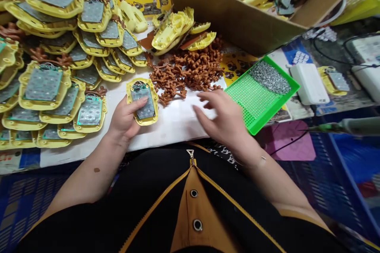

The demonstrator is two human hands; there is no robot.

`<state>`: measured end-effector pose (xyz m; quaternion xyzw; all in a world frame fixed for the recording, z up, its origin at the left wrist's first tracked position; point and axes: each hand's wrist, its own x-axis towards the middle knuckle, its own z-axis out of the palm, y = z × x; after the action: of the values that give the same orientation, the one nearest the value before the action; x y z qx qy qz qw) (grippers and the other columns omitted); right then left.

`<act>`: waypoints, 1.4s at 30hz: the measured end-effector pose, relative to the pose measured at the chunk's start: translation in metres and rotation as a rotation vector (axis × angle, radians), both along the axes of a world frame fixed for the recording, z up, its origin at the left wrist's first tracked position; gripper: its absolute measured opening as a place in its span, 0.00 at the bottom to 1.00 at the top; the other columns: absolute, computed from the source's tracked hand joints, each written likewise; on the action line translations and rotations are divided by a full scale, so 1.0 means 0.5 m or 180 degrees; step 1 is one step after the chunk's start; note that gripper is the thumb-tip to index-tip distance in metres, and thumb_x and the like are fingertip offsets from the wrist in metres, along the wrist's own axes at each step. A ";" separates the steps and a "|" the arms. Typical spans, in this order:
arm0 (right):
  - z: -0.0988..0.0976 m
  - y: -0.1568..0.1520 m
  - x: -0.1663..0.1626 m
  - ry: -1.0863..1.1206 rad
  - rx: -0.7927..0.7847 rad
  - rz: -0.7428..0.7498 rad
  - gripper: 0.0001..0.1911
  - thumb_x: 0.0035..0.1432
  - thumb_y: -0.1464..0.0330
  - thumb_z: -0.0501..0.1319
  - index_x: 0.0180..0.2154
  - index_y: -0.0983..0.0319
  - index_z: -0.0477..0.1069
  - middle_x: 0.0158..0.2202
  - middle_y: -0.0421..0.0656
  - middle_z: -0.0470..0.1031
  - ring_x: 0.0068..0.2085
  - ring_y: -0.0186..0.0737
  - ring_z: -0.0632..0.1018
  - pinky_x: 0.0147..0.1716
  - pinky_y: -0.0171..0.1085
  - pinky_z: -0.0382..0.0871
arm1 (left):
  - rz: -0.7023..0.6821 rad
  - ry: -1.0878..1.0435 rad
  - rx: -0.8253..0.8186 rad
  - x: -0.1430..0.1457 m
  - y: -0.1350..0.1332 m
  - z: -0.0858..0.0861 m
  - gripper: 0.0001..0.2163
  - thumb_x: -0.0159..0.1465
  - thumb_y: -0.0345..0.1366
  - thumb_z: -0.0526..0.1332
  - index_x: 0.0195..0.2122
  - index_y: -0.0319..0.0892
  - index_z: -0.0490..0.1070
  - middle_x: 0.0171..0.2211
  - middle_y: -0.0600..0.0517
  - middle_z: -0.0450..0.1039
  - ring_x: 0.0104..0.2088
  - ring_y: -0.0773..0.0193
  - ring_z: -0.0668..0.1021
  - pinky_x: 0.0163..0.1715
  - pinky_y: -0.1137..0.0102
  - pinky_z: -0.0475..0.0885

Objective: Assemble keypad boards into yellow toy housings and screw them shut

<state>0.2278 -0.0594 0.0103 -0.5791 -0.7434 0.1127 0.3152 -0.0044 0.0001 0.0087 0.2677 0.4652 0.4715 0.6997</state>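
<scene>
My left hand (126, 116) grips a yellow plastic toy shell (154, 106) with a green circuit board and a grey rubber keypad in it, thumb resting on the keypad. No brown antler piece shows on this shell. My right hand (224, 116) is over the white work surface with its fingers apart and holds nothing that I can see. Just beyond it lies a heap of brown antler-shaped plastic pieces (192, 67). To its right sits a green perforated tray (246, 97) with a pile of small silvery screws (270, 77) at its far end.
Stacked shells with boards (44, 83), several with brown antlers, fill the left side. A cardboard box (213, 16) of yellow shells stands at the back right. An electric screwdriver (353, 126) juts in from the right above a pink mat (293, 142). A white box-shaped device (311, 83) lies nearby.
</scene>
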 end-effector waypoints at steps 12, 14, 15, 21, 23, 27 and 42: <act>-0.059 0.073 -0.022 0.2115 -0.1088 0.0035 0.12 0.64 0.58 0.60 0.37 0.61 0.73 0.31 0.42 0.75 0.32 0.36 0.74 0.33 0.39 0.71 | -0.0471 -0.0181 -0.0152 -0.007 -0.020 -0.007 0.23 0.43 0.34 0.77 0.40 0.38 0.75 0.35 0.47 0.82 0.35 0.56 0.83 0.39 0.63 0.79; -0.053 0.061 -0.011 0.2435 -0.1348 0.0296 0.15 0.63 0.56 0.61 0.41 0.60 0.74 0.34 0.42 0.76 0.33 0.35 0.75 0.34 0.39 0.72 | -0.0730 -0.0166 -0.0001 0.006 -0.018 -0.003 0.22 0.45 0.35 0.77 0.41 0.39 0.76 0.37 0.48 0.82 0.36 0.56 0.82 0.39 0.64 0.78; -0.051 0.057 -0.007 0.2368 -0.1341 0.0406 0.15 0.63 0.56 0.61 0.43 0.60 0.75 0.37 0.43 0.77 0.34 0.35 0.75 0.36 0.39 0.72 | -0.0892 -0.0123 0.0109 0.013 -0.017 0.001 0.22 0.45 0.35 0.77 0.41 0.39 0.76 0.37 0.48 0.82 0.37 0.57 0.82 0.40 0.65 0.78; -0.038 0.043 0.001 0.2103 -0.1144 0.0609 0.12 0.58 0.59 0.66 0.40 0.58 0.76 0.36 0.42 0.77 0.37 0.37 0.75 0.42 0.42 0.72 | -0.1188 0.0525 0.0528 0.057 -0.025 0.021 0.20 0.47 0.33 0.76 0.42 0.40 0.77 0.39 0.49 0.81 0.39 0.61 0.80 0.44 0.67 0.75; -0.042 0.040 -0.011 0.3058 -0.1339 0.0231 0.19 0.52 0.58 0.72 0.43 0.56 0.73 0.38 0.40 0.77 0.37 0.36 0.76 0.41 0.40 0.74 | -0.0744 0.0169 0.0357 0.072 -0.033 0.021 0.22 0.47 0.36 0.76 0.44 0.40 0.76 0.40 0.49 0.81 0.39 0.58 0.81 0.44 0.64 0.76; -0.059 0.040 -0.050 0.4358 -0.1770 0.0036 0.19 0.46 0.57 0.75 0.35 0.56 0.72 0.33 0.37 0.76 0.33 0.33 0.76 0.38 0.37 0.75 | -0.0471 -0.0470 -0.0041 0.093 -0.049 0.016 0.24 0.45 0.36 0.77 0.43 0.39 0.75 0.38 0.47 0.81 0.39 0.55 0.82 0.44 0.61 0.77; -0.062 0.027 -0.050 0.4925 -0.2358 -0.0026 0.22 0.42 0.58 0.77 0.35 0.56 0.71 0.35 0.34 0.74 0.32 0.30 0.75 0.32 0.32 0.74 | -0.0976 -0.0380 -0.0201 0.091 -0.065 0.005 0.22 0.44 0.34 0.77 0.41 0.38 0.75 0.36 0.48 0.81 0.35 0.60 0.82 0.40 0.67 0.77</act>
<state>0.2028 -0.0461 -0.0208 -0.4076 -0.2324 0.7104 0.5246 0.0411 -0.0325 0.0110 0.2849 0.3911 0.3594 0.7979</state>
